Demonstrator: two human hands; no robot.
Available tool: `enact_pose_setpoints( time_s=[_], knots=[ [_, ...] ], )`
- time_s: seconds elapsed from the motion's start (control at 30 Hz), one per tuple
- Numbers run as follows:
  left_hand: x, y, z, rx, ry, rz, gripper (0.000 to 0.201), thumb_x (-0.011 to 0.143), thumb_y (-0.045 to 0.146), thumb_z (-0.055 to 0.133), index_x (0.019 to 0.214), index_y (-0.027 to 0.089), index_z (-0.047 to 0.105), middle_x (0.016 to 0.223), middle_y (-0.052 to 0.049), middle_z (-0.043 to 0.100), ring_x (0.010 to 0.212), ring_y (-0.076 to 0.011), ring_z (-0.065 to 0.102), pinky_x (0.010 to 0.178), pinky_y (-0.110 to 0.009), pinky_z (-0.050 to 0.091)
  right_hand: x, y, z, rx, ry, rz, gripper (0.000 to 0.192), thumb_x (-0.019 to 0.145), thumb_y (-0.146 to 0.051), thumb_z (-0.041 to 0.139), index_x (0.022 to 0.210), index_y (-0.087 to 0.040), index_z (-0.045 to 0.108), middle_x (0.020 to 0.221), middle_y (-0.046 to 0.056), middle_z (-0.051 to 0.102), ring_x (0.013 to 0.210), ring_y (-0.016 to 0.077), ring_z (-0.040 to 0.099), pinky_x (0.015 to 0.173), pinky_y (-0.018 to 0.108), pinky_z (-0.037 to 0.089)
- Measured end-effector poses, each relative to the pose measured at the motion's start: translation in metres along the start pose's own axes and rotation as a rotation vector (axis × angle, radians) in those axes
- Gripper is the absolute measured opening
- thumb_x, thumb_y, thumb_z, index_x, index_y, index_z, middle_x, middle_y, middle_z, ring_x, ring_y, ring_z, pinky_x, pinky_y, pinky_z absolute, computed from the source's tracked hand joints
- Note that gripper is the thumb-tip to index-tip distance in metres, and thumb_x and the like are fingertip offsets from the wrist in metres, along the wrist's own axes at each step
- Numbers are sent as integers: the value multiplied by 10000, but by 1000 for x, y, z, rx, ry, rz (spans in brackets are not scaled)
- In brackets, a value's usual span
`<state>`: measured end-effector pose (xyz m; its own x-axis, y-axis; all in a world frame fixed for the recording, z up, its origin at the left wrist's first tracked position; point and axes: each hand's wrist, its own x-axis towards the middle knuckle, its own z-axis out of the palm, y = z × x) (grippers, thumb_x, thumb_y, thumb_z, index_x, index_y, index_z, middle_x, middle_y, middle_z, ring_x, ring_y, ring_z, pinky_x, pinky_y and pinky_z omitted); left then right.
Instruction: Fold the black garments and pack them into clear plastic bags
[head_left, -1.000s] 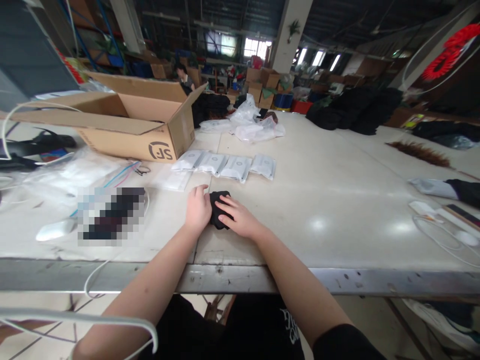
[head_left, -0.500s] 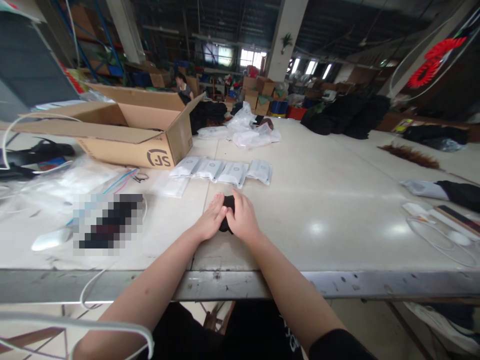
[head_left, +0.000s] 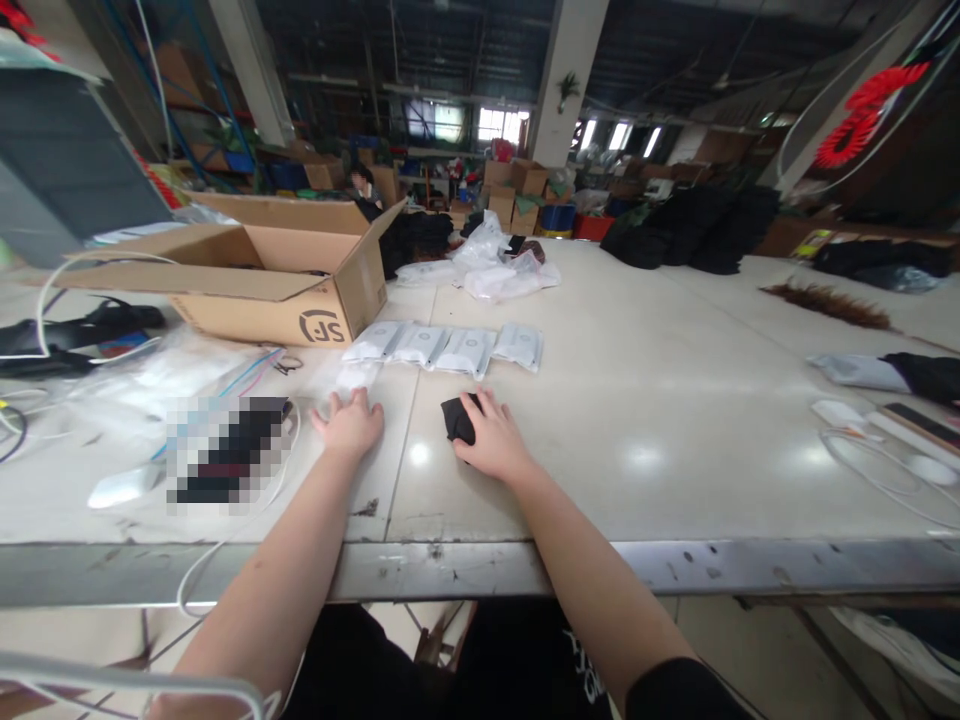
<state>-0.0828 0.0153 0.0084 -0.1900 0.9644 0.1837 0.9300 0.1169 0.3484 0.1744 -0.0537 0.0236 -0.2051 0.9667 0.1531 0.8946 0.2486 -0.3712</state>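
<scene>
Right hand [head_left: 491, 445] pressed over one folded black cloth [head_left: 457, 418] on worktop [head_left: 675, 430], grip closed on it. Left hand [head_left: 350, 425] flat, released, touching one clear bag [head_left: 352, 378]. Four white pouches [head_left: 450, 346] beyond, one cardboard box [head_left: 285, 275].

I stand in a big, dim warehouse hall. The pale worktop [head_left: 675, 400] fills the middle of the frame and shines where light falls on it; its metal edge [head_left: 675, 565] runs across the lower part. In the upper centre a white pillar [head_left: 574, 70] goes up to a dark ceiling, and bright windows [head_left: 501, 123] glow far behind it. Blue racks [head_left: 187, 90] stand at the upper left. Brown cartons [head_left: 517, 180] are stacked in the distance, and the pale floor [head_left: 750, 650] shows at the lower right.
</scene>
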Motion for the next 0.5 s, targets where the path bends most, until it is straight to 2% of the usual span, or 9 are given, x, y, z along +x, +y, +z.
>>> enact_pose_setpoints(
  time_s=[0.07,0.13,0.23,0.3,0.37,0.43,0.5],
  knots=[
    [-3,6,-1,67,25,-31,412,917,360,370,1057,160,702,1123,-206,702,1278,-418,487,1068,-727,127,0,12,-4,14,33,100,935,791,-454,672,1578,-201,236,1660,168,111,1519,402,87,1183,567,161],
    [-7,12,-3,128,75,-74,442,925,362,333,917,150,721,1013,-198,717,1133,-389,571,1038,-668,216,2,23,-7,62,38,185,885,811,-553,649,1555,-218,305,1656,174,124,1508,427,119,1172,566,189],
    [-12,14,-3,173,91,-107,445,905,421,371,964,138,710,1003,-200,704,1071,-378,575,956,-578,329,6,36,-9,178,72,305,637,940,-627,413,1461,-265,470,1590,165,321,1431,365,364,1138,509,293],
    [-14,11,-1,164,96,-68,466,884,483,424,1068,147,688,1106,-208,674,1119,-385,543,935,-546,361,9,43,-9,221,128,384,621,954,-628,373,1430,-249,500,1460,176,498,1330,327,500,1099,479,357],
    [-15,7,2,136,69,34,499,865,536,470,1144,172,667,1223,-207,622,1174,-393,502,933,-522,381,10,49,-6,267,182,431,739,871,-665,518,1423,-175,489,1301,204,615,1232,338,577,1037,474,420],
    [-16,5,5,100,19,154,530,849,591,501,1166,198,663,1263,-199,597,1209,-404,472,946,-520,386,11,55,-4,372,197,449,836,728,-672,693,1338,-120,545,1158,217,678,1125,359,634,955,475,476],
    [-17,6,7,70,-10,232,566,818,643,538,1152,206,669,1262,-195,596,1218,-418,461,963,-541,380,10,61,-2,513,156,441,704,634,-623,793,1128,-141,658,1010,187,720,1000,359,678,879,479,511]
  ],
)
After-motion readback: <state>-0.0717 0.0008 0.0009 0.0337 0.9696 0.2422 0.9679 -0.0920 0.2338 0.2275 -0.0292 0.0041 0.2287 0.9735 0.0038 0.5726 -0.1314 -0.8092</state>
